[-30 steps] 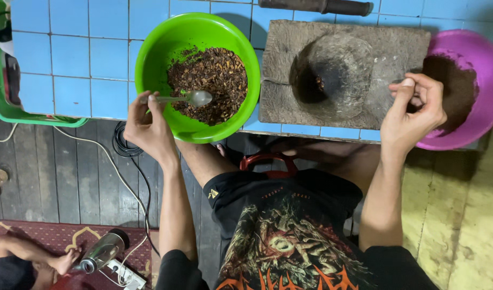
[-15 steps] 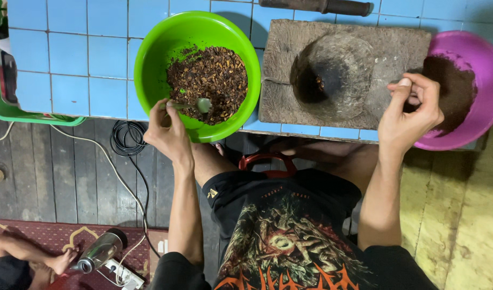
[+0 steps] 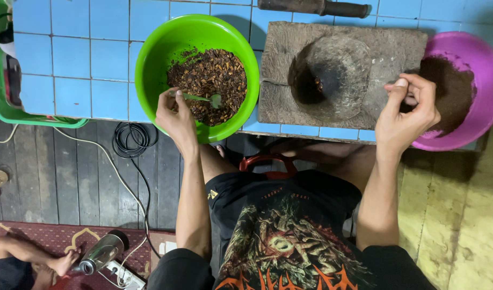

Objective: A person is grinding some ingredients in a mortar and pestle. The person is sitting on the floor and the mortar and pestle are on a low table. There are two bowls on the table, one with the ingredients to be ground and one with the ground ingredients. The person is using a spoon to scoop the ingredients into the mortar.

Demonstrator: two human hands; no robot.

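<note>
A: One change is noted: the spoon [image 3: 201,98], pinched by the left hand [image 3: 174,115], is now laid flatter over the dark chips in the green bowl [image 3: 150,64].

B: Right hand [image 3: 405,115]?

A: Curled loosely, nothing visibly held, at the purple bowl [image 3: 480,64] beside the stone mortar [image 3: 386,48]. A green crate [image 3: 5,110] is seen far left.

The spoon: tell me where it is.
In the head view the spoon lies over the dark bits in the green bowl, held by the left hand, left of the stone mortar.
</note>
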